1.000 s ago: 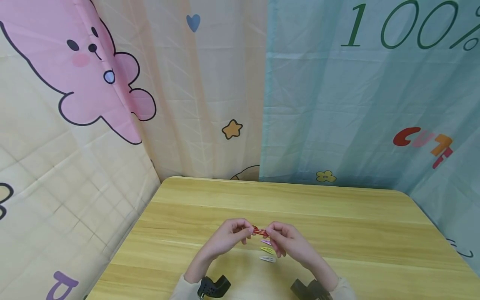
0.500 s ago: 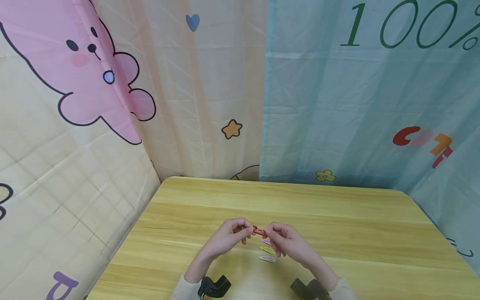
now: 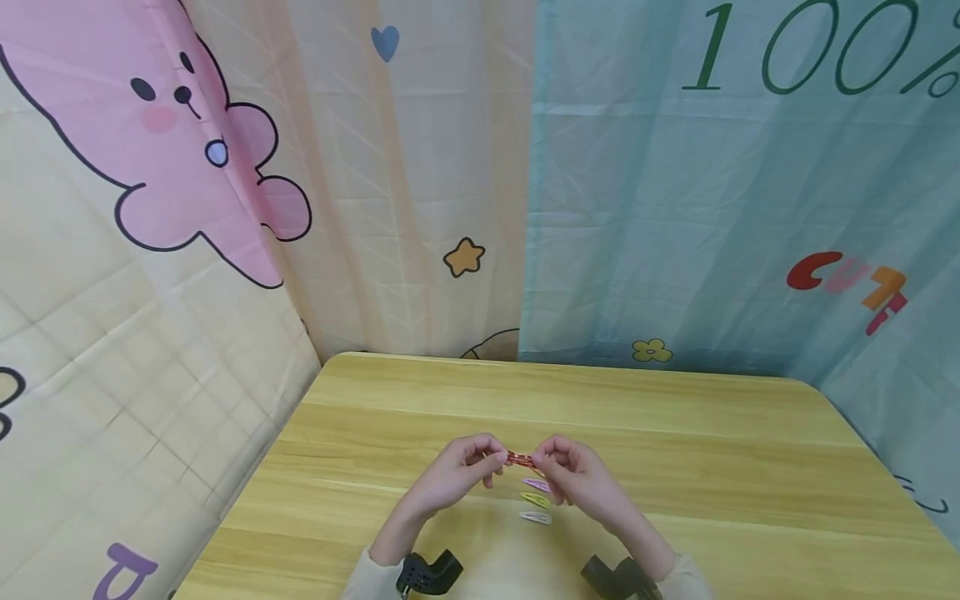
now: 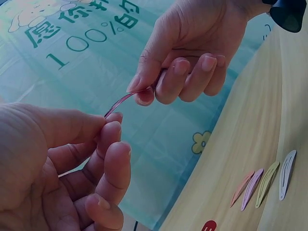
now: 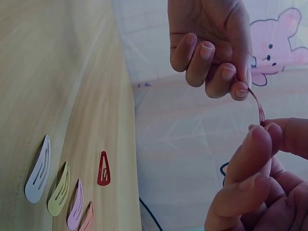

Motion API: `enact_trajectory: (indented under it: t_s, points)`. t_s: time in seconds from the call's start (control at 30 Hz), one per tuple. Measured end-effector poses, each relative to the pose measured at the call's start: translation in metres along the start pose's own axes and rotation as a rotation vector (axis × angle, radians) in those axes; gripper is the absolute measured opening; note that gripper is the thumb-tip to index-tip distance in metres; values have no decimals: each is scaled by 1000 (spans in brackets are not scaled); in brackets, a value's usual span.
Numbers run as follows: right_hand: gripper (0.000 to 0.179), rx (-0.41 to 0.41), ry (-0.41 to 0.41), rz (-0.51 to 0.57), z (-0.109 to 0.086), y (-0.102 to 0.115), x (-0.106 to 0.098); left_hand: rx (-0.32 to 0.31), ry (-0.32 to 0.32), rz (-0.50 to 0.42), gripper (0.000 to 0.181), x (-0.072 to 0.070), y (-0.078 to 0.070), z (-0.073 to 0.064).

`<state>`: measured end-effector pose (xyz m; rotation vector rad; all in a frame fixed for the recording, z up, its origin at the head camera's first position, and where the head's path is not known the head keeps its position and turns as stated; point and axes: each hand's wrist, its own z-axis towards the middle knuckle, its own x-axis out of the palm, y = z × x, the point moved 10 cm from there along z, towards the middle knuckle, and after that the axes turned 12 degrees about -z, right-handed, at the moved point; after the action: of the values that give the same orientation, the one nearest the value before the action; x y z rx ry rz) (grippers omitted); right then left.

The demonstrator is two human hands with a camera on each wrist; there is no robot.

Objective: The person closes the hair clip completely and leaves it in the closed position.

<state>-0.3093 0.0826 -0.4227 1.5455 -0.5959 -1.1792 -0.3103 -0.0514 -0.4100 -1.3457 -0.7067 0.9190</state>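
Observation:
Both hands hold a thin red snap hair clip (image 3: 520,459) between them above the table. My left hand (image 3: 457,472) pinches its left end between thumb and fingertips. Its other end is pinched by my right hand (image 3: 583,477). In the left wrist view the held hair clip (image 4: 121,101) appears edge-on and bowed; the fingertips hide both ends. Below the hands lie a white hair clip (image 3: 535,517), a yellow hair clip (image 3: 536,499) and a pink hair clip (image 3: 537,484) in a row. The right wrist view adds an orange hair clip (image 5: 87,219) beside them.
Another red hair clip (image 5: 104,169) lies on the wooden table (image 3: 360,433), apart from the row. Printed curtains (image 3: 645,192) hang behind the table and along its left side. Each wrist wears a dark camera, such as the left camera (image 3: 429,572).
My right hand has risen slightly, and the held red hair clip now lies more level. More of the pink hair clip shows below it. The left hand stays almost still.

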Motion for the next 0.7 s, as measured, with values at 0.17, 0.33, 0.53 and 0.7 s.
enact_trajectory:
  t_s: [0.17,0.33,0.53,0.7]
  points:
    - [23,-11,2,16,0,0,-1,-9,-12,30,16,0,2,1]
    - [22,-4,8,25,0,-2,-1,-8,-12,34,15,0,4,2]
    - [22,-4,13,5,1,-3,-2,0,1,23,20,1,2,1]
    - [21,-12,14,-4,2,-4,-2,5,10,27,22,2,1,1]
